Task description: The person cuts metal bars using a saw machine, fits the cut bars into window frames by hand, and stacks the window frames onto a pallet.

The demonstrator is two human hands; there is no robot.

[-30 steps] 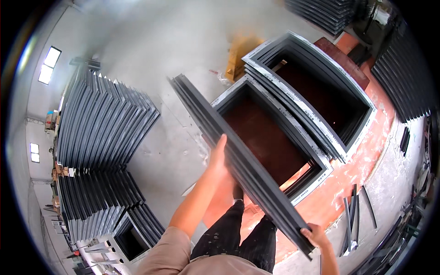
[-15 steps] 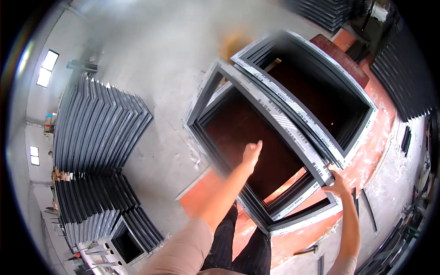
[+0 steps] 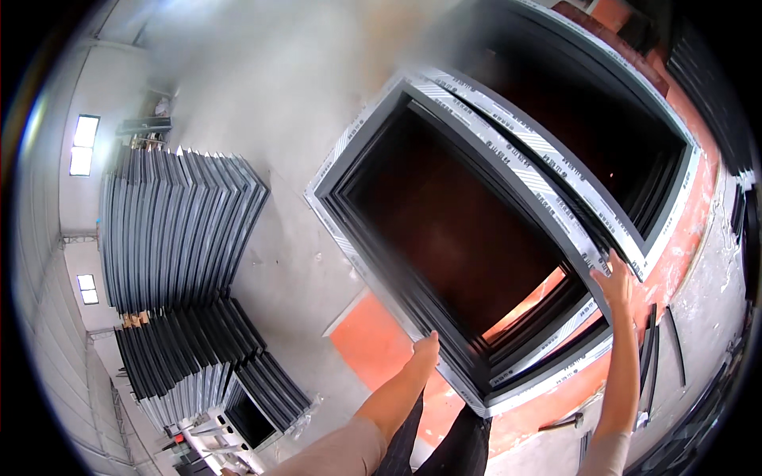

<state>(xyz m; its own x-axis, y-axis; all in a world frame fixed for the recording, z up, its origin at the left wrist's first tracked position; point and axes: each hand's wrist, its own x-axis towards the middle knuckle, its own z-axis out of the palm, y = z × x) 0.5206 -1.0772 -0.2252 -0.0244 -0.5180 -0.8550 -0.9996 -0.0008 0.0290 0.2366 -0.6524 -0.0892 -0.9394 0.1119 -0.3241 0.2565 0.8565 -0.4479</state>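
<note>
Before me lies a stack of dark grey rectangular window frames with printed film, and a top frame (image 3: 508, 163) rests on it, nearly in line with those below. My left hand (image 3: 426, 349) is closed at the frame's near left side, its thumb up and some fingers hidden. At the right corner, my right hand (image 3: 615, 284) has its fingers curled at the frame's edge, close to a second stack of frames (image 3: 587, 178). Through the openings a dark reddish-brown surface shows.
Many dark frames (image 3: 182, 230) stand upright in a row at the left. Orange-red boards (image 3: 369, 337) lie under the stacks. A hammer-like tool (image 3: 562, 422) and dark strips (image 3: 675, 345) lie on the floor at the right. More dark profiles (image 3: 710, 103) are at the far right.
The top frame has come down from a tilt onto the stack. My left hand has moved from over the opening to the near left side; my right hand stays at the right corner.
</note>
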